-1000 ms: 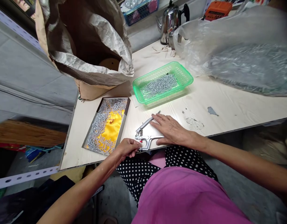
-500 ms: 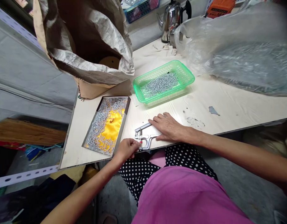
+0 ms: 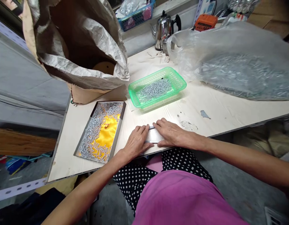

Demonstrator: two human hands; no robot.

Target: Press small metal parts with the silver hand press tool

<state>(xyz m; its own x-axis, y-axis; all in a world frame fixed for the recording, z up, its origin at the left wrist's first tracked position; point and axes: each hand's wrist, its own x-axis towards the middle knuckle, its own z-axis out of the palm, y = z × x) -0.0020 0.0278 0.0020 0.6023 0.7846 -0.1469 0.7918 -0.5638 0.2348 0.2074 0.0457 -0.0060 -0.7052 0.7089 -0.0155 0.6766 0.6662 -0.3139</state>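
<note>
Both my hands are on a grey metal two-handled spring tool (image 3: 154, 135) that lies flat near the table's front edge. My left hand (image 3: 137, 139) wraps over its left end and hides the spring there. Around the right ends of the handles, my right hand (image 3: 169, 132) is closed, fingers at the far handle and thumb at the near one. To the left of my left hand lies a shallow box (image 3: 121, 125) with many small silvery metal pins and a yellow cloth. Beyond my hands stands a green plastic basket (image 3: 158, 104) with more such pins.
A large open sack (image 3: 95, 78) stands at the back left of the table (image 3: 219, 125). At the right lies a clear plastic bag (image 3: 240, 75) of shiny pieces. A metal kettle (image 3: 163, 29), an orange box (image 3: 205, 22) and a blue basket (image 3: 137, 15) are at the back.
My left hand has moved from pinching at the tool's lower left corner to gripping over its left end, covering the spring. My right hand stays on the handles. The view has shifted slightly.
</note>
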